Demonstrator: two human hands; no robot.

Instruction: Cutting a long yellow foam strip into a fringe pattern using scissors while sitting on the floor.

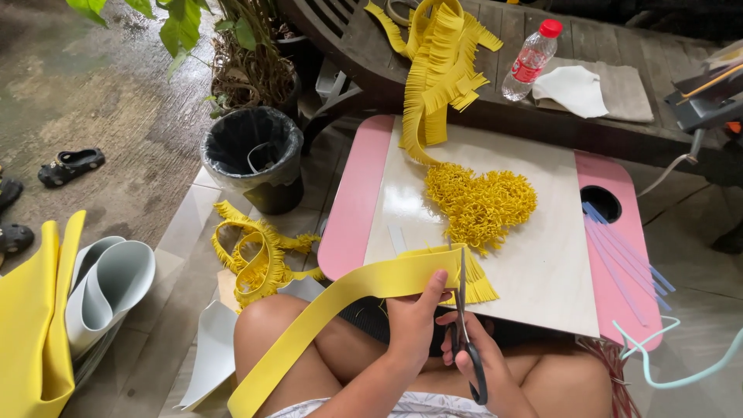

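Note:
My left hand (414, 321) pinches a long yellow foam strip (340, 298) that trails down over my left knee. My right hand (487, 364) grips black-handled scissors (463, 310), blades pointing up into the strip's end, where a cut fringe (476, 282) hangs. Just beyond on the board lies a heart-shaped mass of curled yellow fringe (480, 203). A long fringed yellow strip (437, 73) runs from it up onto the bench.
A pink lap table with a pale board (542, 255) rests over my crossed legs, with blue sticks (619, 255) at its right. A black bin (251, 155), fringe scraps (255, 259), foam rolls (108, 282), a water bottle (530, 60) and a glue gun (708, 104) surround it.

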